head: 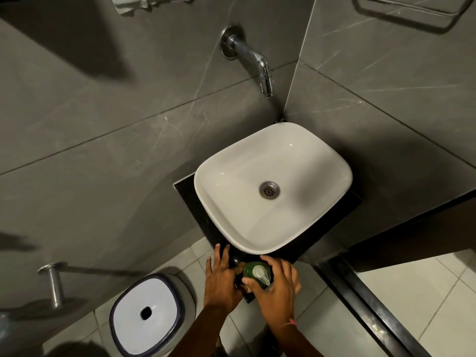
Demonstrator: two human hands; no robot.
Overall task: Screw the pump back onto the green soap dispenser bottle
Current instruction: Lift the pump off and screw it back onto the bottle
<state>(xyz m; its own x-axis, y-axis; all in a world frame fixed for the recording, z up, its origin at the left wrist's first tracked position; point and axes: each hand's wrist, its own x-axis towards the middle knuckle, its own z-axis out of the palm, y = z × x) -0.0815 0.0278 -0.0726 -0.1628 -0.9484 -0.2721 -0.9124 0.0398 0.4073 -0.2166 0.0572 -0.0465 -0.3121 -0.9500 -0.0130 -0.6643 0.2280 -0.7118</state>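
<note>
Green soap bottle (251, 271) stands upright on the black surface (190, 199), just at the near corner of the white sink (219, 220), close to its front rim. White pump (260, 274) sits on top of the bottle, nozzle pointing toward the viewer; can't tell if it's threaded down fully.

Right hand (277, 289): grip curled round the bottle's top, thumb on the near-left side, fingers wrapping over the far-right side by the pump collar. Closed on the bottle/pump area; exact contact w/ the pump hidden by the fingers.

Left hand (221, 276): on the sink's near-left side, fingers spread flat and reaching toward the sink's rim over the surface, thumb tip touching the bottle's left side. Grip loose, not wrapped round anything, just steadying.

Chrome tap (253, 59) comes off the wall above the sink's far side. White-lidded bin (145, 313) on the floor, well left of the sink, nearer the viewer.
</note>
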